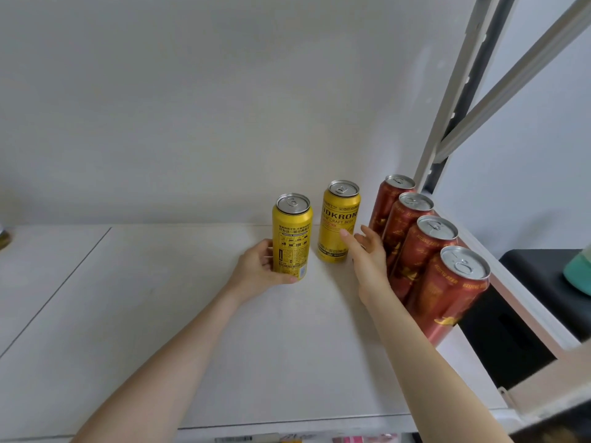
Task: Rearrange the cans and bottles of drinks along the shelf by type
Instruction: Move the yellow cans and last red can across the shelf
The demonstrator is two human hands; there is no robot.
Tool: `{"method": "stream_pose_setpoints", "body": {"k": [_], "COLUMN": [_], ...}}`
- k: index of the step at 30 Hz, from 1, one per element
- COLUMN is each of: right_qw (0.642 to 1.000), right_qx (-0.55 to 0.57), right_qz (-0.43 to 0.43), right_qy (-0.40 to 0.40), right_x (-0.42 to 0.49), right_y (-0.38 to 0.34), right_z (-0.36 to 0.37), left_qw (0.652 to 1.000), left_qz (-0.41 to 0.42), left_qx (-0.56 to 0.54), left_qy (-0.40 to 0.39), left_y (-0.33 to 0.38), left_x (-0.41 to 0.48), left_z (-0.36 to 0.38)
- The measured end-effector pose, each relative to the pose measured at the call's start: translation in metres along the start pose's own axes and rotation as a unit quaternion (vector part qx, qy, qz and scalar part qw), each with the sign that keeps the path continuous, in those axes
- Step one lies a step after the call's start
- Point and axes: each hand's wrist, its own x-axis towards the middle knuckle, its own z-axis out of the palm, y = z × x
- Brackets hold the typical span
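Two yellow beer cans stand upright on the white shelf [160, 314]. My left hand [259, 271] grips the left yellow can [292, 235] around its lower half. The second yellow can [339, 219] stands just right of it and farther back. My right hand [367, 254] hovers beside that can with fingers spread, its fingertips close to the can's side; contact is unclear. A row of several red beer cans [425, 254] runs along the shelf's right edge, just right of my right hand.
A white wall [224, 107] closes the back of the shelf. White metal uprights and a brace [454, 123] rise at the right end. Beyond them sit a black object [543, 270] and a teal item [579, 270]. A dark thing [3, 236] shows at the far left edge.
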Motion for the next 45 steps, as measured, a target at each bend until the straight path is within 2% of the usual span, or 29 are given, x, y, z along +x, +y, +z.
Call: {"method": "stream_pose_setpoints", "body": {"k": [6,11,16,24,45], "right_qw": [1.0,0.991,0.981,0.986,0.989], "right_qx": [-0.023,-0.054,-0.072,-0.045,-0.005], "right_qz": [0.002,-0.017,-0.056,-0.06,-0.069], "right_qy": [-0.02,-0.123,-0.17,-0.15,-0.128], "right_x": [-0.036,-0.064,-0.084,-0.093,-0.047], "right_y": [0.008,0.005,-0.001,-0.004,-0.004], "right_z": [-0.01,-0.011,-0.019,-0.046,-0.038], "left_qw": [1.0,1.0,0.998,0.995,0.999], "left_qz": [-0.006,-0.018,-0.028,-0.021,-0.001], "left_qx": [0.003,-0.016,-0.03,-0.035,-0.019], "left_qy": [-0.012,-0.019,-0.054,-0.09,-0.035], "left_y": [0.001,0.007,0.012,0.018,0.026], "left_x": [-0.02,-0.042,-0.059,-0.067,-0.028], "left_z": [0.009,0.023,0.044,0.073,0.091]}}
